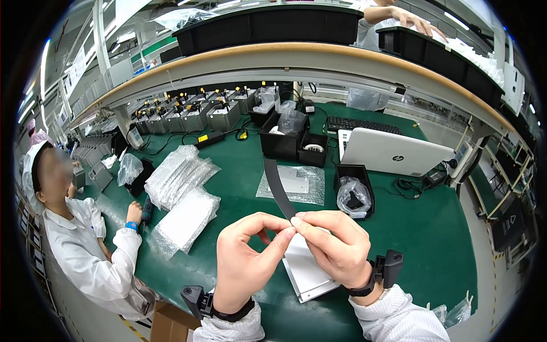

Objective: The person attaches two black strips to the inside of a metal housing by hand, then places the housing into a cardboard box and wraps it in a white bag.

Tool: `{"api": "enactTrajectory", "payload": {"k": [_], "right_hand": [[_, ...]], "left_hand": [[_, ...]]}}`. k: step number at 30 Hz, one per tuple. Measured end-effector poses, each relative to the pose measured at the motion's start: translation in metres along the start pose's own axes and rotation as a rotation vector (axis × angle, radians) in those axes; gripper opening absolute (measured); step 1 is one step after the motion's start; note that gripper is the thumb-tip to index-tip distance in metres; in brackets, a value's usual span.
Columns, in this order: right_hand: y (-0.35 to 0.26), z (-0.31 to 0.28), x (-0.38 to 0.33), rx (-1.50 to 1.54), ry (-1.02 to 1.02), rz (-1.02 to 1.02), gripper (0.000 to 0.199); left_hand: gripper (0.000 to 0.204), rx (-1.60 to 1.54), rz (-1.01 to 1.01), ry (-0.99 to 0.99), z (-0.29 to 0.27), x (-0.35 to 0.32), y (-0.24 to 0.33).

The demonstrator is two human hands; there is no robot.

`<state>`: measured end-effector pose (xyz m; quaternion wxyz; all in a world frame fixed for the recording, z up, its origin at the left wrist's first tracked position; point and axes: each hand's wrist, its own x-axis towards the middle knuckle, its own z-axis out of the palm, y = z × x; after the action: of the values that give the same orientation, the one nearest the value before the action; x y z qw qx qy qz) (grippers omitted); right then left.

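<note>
A thin, dark strip (pixel 277 185) rises from my fingertips and curves away toward the far side, its far end free. My left hand (pixel 246 259) pinches its near end between thumb and finger. Right beside it, my right hand (pixel 340 246) pinches the same end, and the fingertips of both hands meet. Under my hands a white flat panel (pixel 307 276) lies on the green table (pixel 239 188), partly hidden by my fingers. Beyond the strip, a white plate (pixel 288 180) rests on a sheet of bubble wrap (pixel 316 188).
Bubble-wrapped packs (pixel 179 188) are piled to the left. A co-worker (pixel 85 245) in white sits beyond them, holding a dark tool. Black bins (pixel 354 191), a white laptop (pixel 393 154) and grey boxes (pixel 222 115) stand farther back. A shelf (pixel 268 57) with black trays crosses above.
</note>
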<state>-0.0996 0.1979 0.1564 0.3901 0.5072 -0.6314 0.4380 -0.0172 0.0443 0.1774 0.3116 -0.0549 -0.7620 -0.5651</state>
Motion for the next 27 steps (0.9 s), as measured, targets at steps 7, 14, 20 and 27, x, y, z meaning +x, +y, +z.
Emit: {"api": "enactTrajectory", "payload": {"k": [7,14,20,27], "right_hand": [[-0.002,0.0,0.001,-0.016,-0.029,-0.053,0.04],[-0.002,0.003,0.001,-0.014,0.011,-0.027,0.04],[-0.002,0.004,-0.001,0.044,0.037,0.043,0.039],[-0.005,0.003,0.001,0.167,0.037,0.158,0.033]], "left_hand": [[0.005,-0.003,-0.026,0.029,0.004,0.001,-0.003],[0.006,0.007,0.034,0.07,0.009,0.003,-0.006],[0.006,0.005,0.054,0.055,0.009,0.004,-0.007],[0.005,0.001,0.036,0.024,0.005,0.003,-0.007]]}}
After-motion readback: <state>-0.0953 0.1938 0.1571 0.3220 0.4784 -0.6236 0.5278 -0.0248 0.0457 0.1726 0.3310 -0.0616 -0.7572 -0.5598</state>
